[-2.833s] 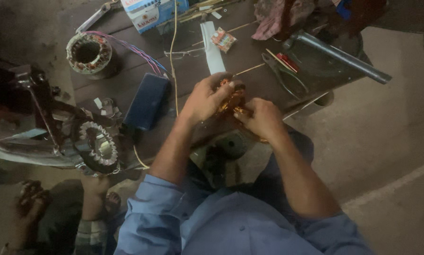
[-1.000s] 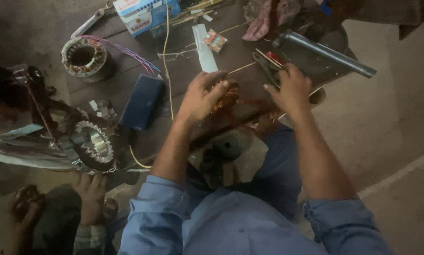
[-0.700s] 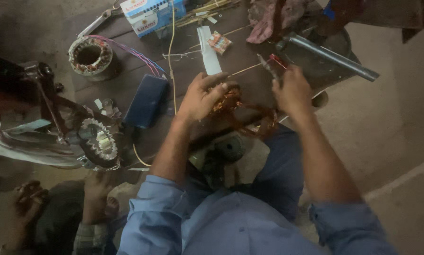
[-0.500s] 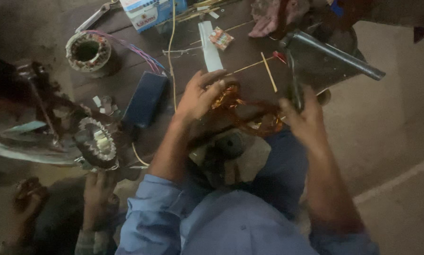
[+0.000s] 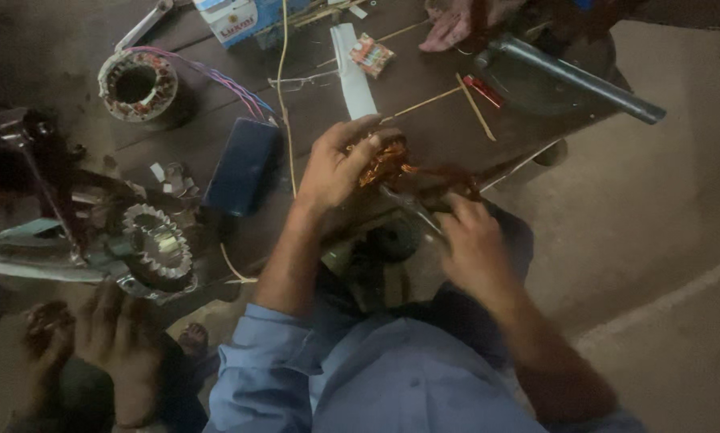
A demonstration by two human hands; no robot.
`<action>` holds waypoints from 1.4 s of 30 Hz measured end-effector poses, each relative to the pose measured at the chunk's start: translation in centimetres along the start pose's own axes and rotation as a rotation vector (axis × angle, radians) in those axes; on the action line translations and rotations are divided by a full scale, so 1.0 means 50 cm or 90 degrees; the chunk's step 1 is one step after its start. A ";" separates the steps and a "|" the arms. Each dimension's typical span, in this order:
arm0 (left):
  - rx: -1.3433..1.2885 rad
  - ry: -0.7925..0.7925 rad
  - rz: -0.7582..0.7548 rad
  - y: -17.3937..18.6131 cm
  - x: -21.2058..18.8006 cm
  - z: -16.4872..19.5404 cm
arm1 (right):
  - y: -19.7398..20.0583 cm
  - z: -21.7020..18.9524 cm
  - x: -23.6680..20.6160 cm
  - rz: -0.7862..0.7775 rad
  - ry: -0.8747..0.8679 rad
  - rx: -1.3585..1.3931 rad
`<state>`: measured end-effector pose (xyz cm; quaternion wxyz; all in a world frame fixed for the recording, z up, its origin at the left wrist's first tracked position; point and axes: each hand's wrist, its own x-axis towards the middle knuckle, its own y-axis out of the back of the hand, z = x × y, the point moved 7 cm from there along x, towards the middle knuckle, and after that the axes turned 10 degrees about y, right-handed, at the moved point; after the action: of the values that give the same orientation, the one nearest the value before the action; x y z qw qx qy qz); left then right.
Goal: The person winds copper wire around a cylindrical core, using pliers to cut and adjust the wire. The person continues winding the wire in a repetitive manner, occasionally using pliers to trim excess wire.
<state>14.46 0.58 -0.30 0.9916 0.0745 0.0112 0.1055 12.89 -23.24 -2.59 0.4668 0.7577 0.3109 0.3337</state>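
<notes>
Copper coil [image 5: 388, 160], one bundle of shiny orange-brown winding wire, sits at the near edge of the dark wooden table [image 5: 424, 128], in front of the person's lap. Only the head view shows it. Its long axis runs roughly left to right across the picture, dipping a little toward the right, where the strands trail off toward the table edge.

The left hand [image 5: 336, 164] lies over the left end of the coil with fingers curled round it, holding it. The right hand [image 5: 468, 240] is closed on a thin metal tool [image 5: 412, 208], whose tip points up and left toward the coil; the hand is blurred, so the exact finger hold cannot be told.

On the table I count two stators: one ring stator [image 5: 135, 84] at the far left with coloured wires, and one toothed stator [image 5: 158, 248] lower left beside a metal frame. There is one dark blue case [image 5: 244, 164], one white strip [image 5: 353, 68], one small printed packet [image 5: 371, 54], one carton [image 5: 232, 14] at the top edge, one red-handled tool [image 5: 483, 90], one dark tube [image 5: 572, 76], and two thin sticks [image 5: 476, 108] crossing near it.

Another person's hand [image 5: 123, 345] shows at the bottom left, well apart from the coil.
</notes>
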 end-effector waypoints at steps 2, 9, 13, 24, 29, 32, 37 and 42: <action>0.042 -0.006 0.015 -0.004 0.002 0.003 | -0.017 -0.006 0.010 0.006 -0.007 -0.061; 0.048 0.055 0.016 -0.012 -0.003 0.001 | -0.021 -0.042 0.079 -0.084 0.017 -0.192; -0.008 0.012 -0.010 -0.013 -0.006 0.007 | -0.005 -0.069 0.085 -0.103 -0.021 -0.214; -0.135 0.052 -0.018 -0.005 -0.003 -0.022 | -0.093 0.009 0.077 -0.075 -0.144 0.310; -0.298 0.092 0.015 0.010 -0.004 -0.035 | -0.185 0.038 0.059 -0.111 -0.341 0.806; -0.309 0.107 0.011 0.007 -0.004 -0.034 | -0.167 0.036 0.070 -0.078 -0.266 0.683; -0.236 0.092 0.051 0.020 -0.001 -0.016 | -0.080 0.005 0.074 -0.093 -0.084 0.133; -0.257 0.184 0.057 0.016 -0.017 -0.015 | -0.027 -0.051 0.090 -0.066 -0.019 -0.172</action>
<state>13.44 1.29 -0.92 0.9688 -0.1401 0.1284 0.1594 13.27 -17.95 -1.99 0.5856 0.6761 0.2946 0.3364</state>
